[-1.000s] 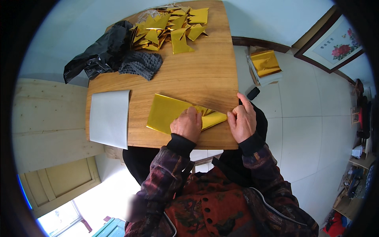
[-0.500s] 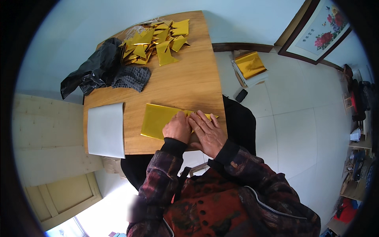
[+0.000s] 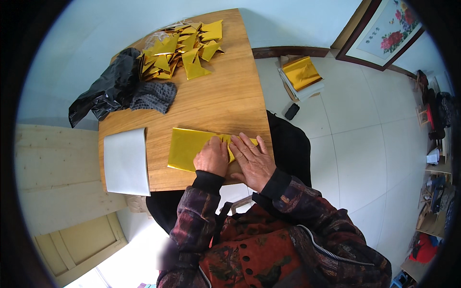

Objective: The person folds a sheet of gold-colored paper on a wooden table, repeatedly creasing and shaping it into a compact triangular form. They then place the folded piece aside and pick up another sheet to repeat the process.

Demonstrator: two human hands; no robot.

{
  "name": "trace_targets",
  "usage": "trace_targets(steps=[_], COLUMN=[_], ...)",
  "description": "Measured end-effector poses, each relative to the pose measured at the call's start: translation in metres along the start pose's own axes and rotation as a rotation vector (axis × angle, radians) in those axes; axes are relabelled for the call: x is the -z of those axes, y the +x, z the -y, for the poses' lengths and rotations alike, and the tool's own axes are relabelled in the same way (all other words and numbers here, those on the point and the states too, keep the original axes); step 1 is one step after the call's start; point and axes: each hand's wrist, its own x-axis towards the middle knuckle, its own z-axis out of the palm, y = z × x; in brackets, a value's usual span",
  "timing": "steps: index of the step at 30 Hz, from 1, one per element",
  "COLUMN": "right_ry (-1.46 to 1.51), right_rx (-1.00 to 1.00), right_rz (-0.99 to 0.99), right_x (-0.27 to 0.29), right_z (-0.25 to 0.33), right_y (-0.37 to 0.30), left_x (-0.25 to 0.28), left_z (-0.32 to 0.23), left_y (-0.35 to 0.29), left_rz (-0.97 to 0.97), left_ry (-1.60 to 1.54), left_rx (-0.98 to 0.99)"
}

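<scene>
A folded sheet of shiny gold paper (image 3: 183, 148) lies near the front edge of the wooden table (image 3: 225, 103). My left hand (image 3: 212, 157) is closed on the sheet's middle, its fingers curled and pinching the paper. Just beside it, my right hand (image 3: 252, 162) lies flat with fingers stretched, pressing the right part of the sheet down. Between the two hands the gold paper is creased and puckered. Most of the sheet's right end is hidden under my right hand.
Several cut or folded gold pieces (image 3: 196, 65) are heaped at the far side, beside a black plastic bag (image 3: 108, 86) and a grey knitted cloth (image 3: 154, 97). A silvery-grey sheet (image 3: 126, 162) lies at left. More gold paper (image 3: 301, 73) rests on the floor, near a small black object (image 3: 291, 112).
My left hand has drawn slightly apart from my right hand, and more creased gold paper shows between them. The right hand stays pressed flat. The whole view has shifted a little.
</scene>
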Motion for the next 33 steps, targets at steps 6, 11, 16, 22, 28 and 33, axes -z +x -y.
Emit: trace_targets(steps=[6,11,16,22,28,33], right_ry=[-0.012,-0.006,0.006,-0.02,-0.067,-0.124], right_rx=[0.002,0.004,0.0,0.006,0.015,0.033], right_rz=[0.007,0.011,0.009,0.014,0.001,0.041], right_x=[0.001,0.0015,0.0024,0.0014,-0.0001,0.0025], right_z=[0.0003,0.0004,0.0003,-0.0008,-0.0012,0.0009], right_y=[0.001,0.0014,0.0015,0.0016,0.0008,0.0024], left_x=[-0.0013,-0.0015,-0.0006,-0.0001,-0.0008,-0.0023], left_z=[0.0017,0.0023,0.0021,0.0017,0.0012,0.0042], left_y=[-0.0017,-0.0015,-0.0022,-0.0014,-0.0008,-0.0041], left_rz=[-0.042,-0.073,-0.056,-0.053,-0.033,-0.131], left_ry=[-0.011,-0.013,-0.001,-0.009,-0.045,-0.121], left_rx=[-0.035,-0.052,-0.048,-0.04,-0.02,-0.044])
